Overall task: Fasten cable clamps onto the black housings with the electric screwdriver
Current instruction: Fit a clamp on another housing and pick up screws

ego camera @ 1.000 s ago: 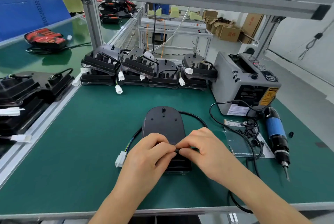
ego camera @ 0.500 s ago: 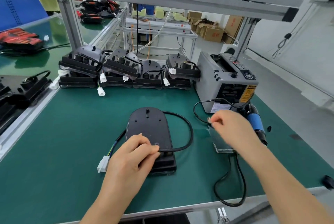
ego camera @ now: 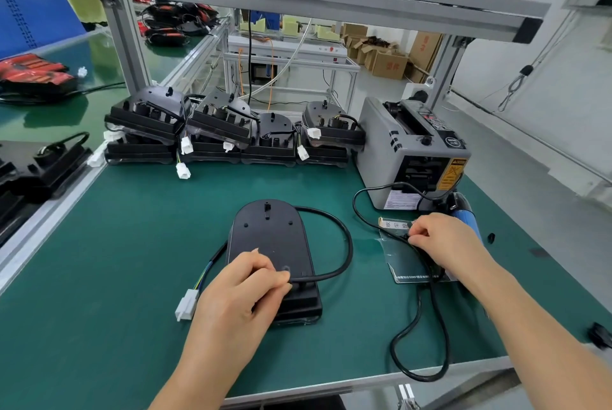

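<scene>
Connector [ego camera: 187, 305], white, at the left, and then the left hand [ego camera: 245, 290]. What is it doing?

— It pinches the black cable [ego camera: 344, 244] onto the black housing [ego camera: 275, 237], which lies flat at mid-table. I think a firm pinch is needed, so the cable sits straight for the screw.

— And the right hand [ego camera: 443, 244]?

— It is curled over the parts bag [ego camera: 397, 260]; whether it holds a piece, I cannot tell. The electric screwdriver [ego camera: 467, 217] lies just behind it, near the right edge. Its cord [ego camera: 417, 327] loops at the front edge, so lift the tool high.

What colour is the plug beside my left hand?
White; the plug shows best in the head view.
</scene>
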